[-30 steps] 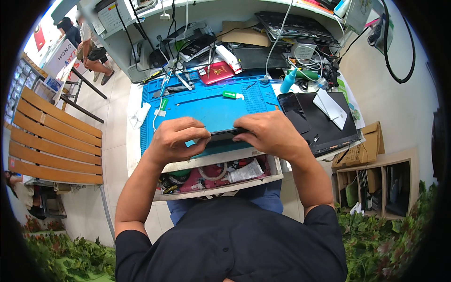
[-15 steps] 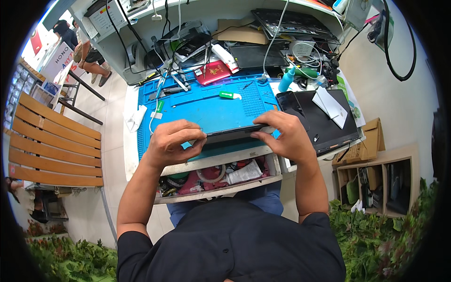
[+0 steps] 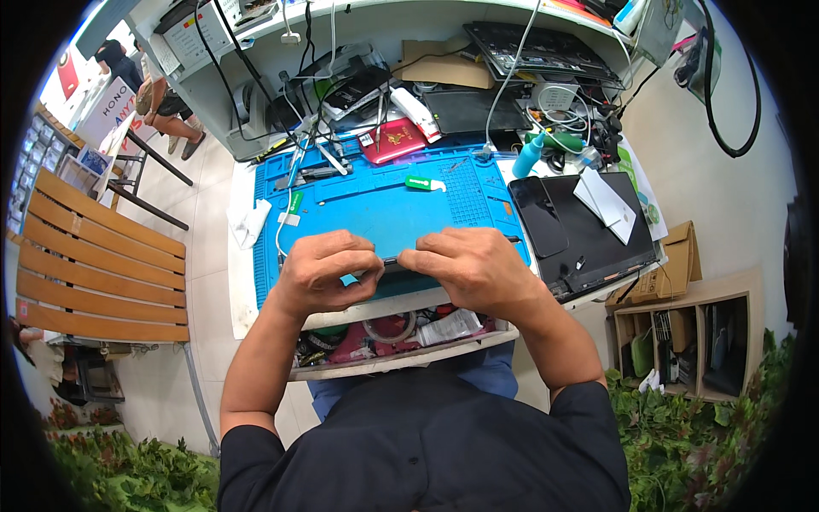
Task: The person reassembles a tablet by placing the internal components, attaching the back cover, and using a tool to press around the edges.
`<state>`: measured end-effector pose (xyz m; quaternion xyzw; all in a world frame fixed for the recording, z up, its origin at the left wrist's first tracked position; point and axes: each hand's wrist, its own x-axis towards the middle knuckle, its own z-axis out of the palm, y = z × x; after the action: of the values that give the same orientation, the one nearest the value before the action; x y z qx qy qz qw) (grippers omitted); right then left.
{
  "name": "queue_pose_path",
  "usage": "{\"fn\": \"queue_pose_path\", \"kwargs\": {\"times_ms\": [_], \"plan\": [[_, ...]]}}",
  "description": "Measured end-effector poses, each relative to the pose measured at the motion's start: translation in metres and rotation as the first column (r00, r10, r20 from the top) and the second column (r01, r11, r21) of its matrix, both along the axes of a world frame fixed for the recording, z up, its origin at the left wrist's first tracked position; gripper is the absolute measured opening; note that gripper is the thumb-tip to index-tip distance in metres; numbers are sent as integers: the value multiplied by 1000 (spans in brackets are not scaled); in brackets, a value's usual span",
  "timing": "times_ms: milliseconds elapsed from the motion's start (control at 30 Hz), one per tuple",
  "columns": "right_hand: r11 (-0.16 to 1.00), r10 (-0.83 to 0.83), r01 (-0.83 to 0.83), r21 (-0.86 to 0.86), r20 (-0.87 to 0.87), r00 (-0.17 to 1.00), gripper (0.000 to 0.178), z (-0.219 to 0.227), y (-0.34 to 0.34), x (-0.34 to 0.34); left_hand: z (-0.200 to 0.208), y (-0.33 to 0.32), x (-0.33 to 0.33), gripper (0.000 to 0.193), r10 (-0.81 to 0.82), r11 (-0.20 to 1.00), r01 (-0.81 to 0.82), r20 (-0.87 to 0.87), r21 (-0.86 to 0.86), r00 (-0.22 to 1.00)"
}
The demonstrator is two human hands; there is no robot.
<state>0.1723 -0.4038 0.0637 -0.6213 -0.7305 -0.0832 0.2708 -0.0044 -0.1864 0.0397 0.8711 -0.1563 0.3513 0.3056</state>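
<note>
Both hands pinch a thin dark flat device [image 3: 392, 263] above the front of the blue work mat [image 3: 375, 212]. It is seen edge-on, and my fingers cover most of it, so I cannot tell whether it is a phone or a tablet. My left hand [image 3: 331, 271] is closed on its left end, thumb and fingers curled together. Close by, my right hand [image 3: 467, 269] grips it further along, fingertips near the middle of the visible edge. A small green-and-white tool [image 3: 421, 183] lies on the mat beyond my hands.
Below my hands, an open drawer [image 3: 401, 354] holds tubes and loose parts. At right, a black phone [image 3: 539, 218] and white cards [image 3: 604, 203] rest on a dark laptop panel [image 3: 580, 266]. A blue bottle [image 3: 529, 155], red booklet [image 3: 392, 141] and tangled cables stand behind.
My right hand has slid left along the device, closer to my left hand, and now covers more of it. The view has shifted slightly.
</note>
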Motion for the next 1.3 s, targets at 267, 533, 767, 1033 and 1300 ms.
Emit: {"fn": "queue_pose_path", "kwargs": {"times_ms": [267, 533, 767, 1033, 1300], "plan": [[999, 17, -16, 42, -27, 999, 38, -2, 4, 2, -1, 2, 4, 33, -7, 1000, 7, 17, -11, 1000], [992, 16, -25, -127, -70, 997, 26, 7, 21, -20, -8, 3, -1, 34, 31, 998, -33, 32, 58, 999], [991, 40, -51, -122, -89, 995, 23, 4, 24, -15, -5, 4, -1, 35, 1, 999, -2, 20, 35, 1000], [996, 33, -40, -78, -98, 995, 25, 6, 23, -17, -8, 4, -1, 36, 6, 999, -9, 44, 50, 999], [997, 49, -53, -55, -71, 996, 31, 3, 25, -16, -5, 1, 0, 33, 27, 999, -29, 52, 45, 998]]}}
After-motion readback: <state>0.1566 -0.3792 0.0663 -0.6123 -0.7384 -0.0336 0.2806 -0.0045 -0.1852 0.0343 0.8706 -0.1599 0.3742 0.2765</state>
